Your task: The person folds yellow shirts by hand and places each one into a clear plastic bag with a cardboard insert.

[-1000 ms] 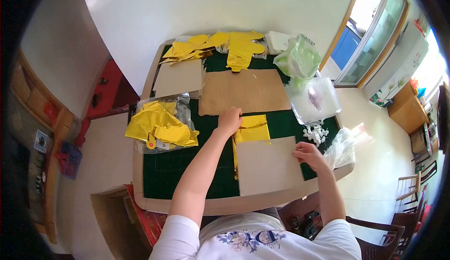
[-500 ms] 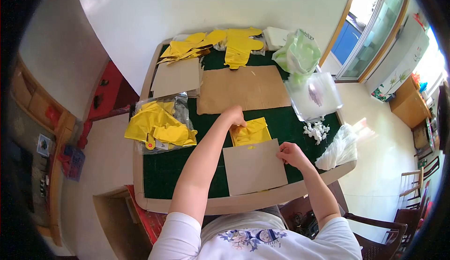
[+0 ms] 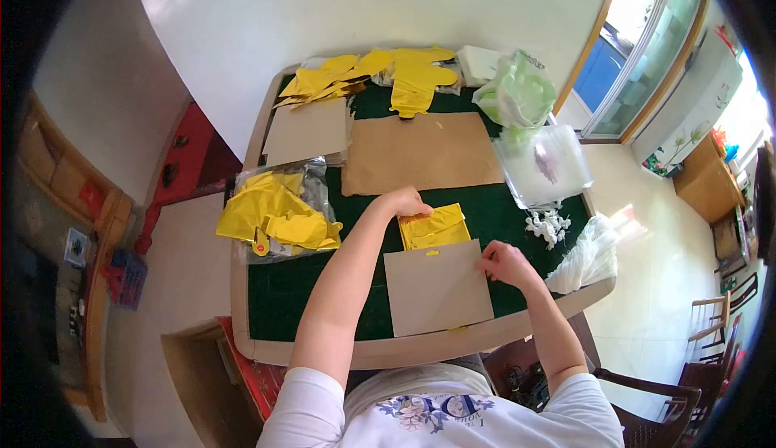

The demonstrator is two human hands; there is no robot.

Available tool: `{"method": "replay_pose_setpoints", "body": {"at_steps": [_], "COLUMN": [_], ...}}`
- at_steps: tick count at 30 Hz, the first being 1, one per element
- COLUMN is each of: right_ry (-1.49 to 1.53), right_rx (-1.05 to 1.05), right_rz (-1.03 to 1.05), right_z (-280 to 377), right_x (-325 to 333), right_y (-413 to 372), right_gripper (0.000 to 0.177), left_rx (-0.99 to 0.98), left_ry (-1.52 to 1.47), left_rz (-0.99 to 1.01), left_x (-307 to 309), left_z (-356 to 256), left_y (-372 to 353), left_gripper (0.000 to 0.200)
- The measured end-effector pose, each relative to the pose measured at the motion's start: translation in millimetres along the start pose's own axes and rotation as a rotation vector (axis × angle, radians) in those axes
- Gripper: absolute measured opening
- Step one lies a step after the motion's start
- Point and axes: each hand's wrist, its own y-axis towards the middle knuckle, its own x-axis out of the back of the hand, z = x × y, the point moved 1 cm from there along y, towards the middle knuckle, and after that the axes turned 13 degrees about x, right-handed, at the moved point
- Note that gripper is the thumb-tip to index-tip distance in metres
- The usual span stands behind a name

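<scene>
A folded yellow foil balloon (image 3: 436, 228) lies flat on the green tabletop, its near edge meeting a grey cardboard sheet (image 3: 439, 290) with a small hanging slot at its top. At the balloon's far left corner, my left hand (image 3: 406, 202) is closed, fingertips on the foil. My right hand (image 3: 508, 265) pinches the cardboard's right edge near its upper corner; the thumb and finger contact is partly hidden. Just beyond the balloon is a brown cardboard piece (image 3: 424, 153).
To the left lies a clear bag with yellow foil (image 3: 279, 214). Flat yellow foil balloons (image 3: 416, 80) and stacked grey cardboard (image 3: 305, 133) are at the back. On the right are clear plastic sleeves (image 3: 546, 165), white ribbon bits (image 3: 548, 226), white plastic (image 3: 584, 256) and a green-white bag (image 3: 517, 92).
My left hand has shifted slightly right along the balloon's far edge, fingers now straighter. My right hand remains at the cardboard's edge, a little higher. The view has shifted slightly.
</scene>
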Motion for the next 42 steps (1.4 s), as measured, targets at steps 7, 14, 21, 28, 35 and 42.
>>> {"method": "replay_pose_setpoints", "body": {"at_steps": [7,14,21,28,35,42], "right_ry": [0.588,0.654,0.842,0.706,0.654,0.689], "right_rx": [0.139,0.066,0.123,0.119,0.087,0.100], "right_rz": [-0.333,-0.098,-0.286,-0.250,-0.221,-0.262], "right_z": [-12,-8,-19,-14,-7,-18], "right_x": [-13,-24,-29,-24,-24,-29], "right_y": [92,117,166,197,194,203], "right_gripper": [0.027,0.025,0.020,0.020,0.018,0.018], "left_rx": [-0.123,-0.039,-0.139,-0.530,-0.775,-0.681], "left_ry": [-0.390,-1.009,-0.897,0.420,0.547,0.501], "left_rz": [0.065,0.053,-0.628,-0.540,-0.430,-0.525], "left_x": [-9,-22,-27,-134,-148,-165], "left_z": [17,46,57,41,47,48], "left_y": [-1,-35,-18,-135,-123,-131], "left_gripper": [0.034,0.040,0.030,0.049,0.048,0.049]}}
